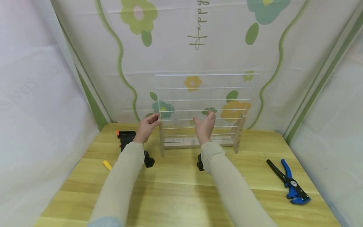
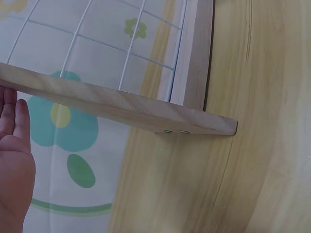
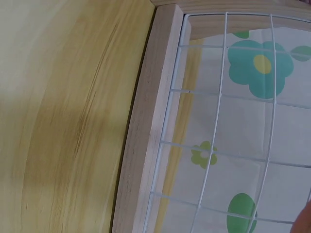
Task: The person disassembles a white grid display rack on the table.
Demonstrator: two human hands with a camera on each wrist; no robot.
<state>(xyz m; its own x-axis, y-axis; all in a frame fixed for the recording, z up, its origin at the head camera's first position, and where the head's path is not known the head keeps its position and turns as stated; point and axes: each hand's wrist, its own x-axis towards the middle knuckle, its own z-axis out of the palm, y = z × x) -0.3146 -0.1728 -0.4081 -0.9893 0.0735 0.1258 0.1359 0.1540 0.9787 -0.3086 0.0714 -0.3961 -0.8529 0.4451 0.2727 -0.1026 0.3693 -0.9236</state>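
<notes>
A wire-grid rack (image 1: 202, 109) with a white mesh panel and pale wooden sides stands upright on the table. My left hand (image 1: 145, 128) pinches the upper end of its left wooden side piece (image 2: 121, 103); in the left wrist view the fingertips reach that piece's edge. My right hand (image 1: 205, 126) is in front of the mesh, thumb and fingers apart, holding nothing. Only a sliver of it shows at the lower right of the right wrist view. Along the rack's bottom runs a wooden crossbar (image 3: 146, 121).
On the table's right lies a blue-and-black wire stripper (image 1: 292, 186). A black tool with orange tips (image 1: 127, 137) lies beside the left forearm, near a yellow object (image 1: 107, 165). Black knobbed parts (image 1: 149, 160) show beside the sleeves. A flower-printed cloth (image 1: 170, 60) hangs behind the rack.
</notes>
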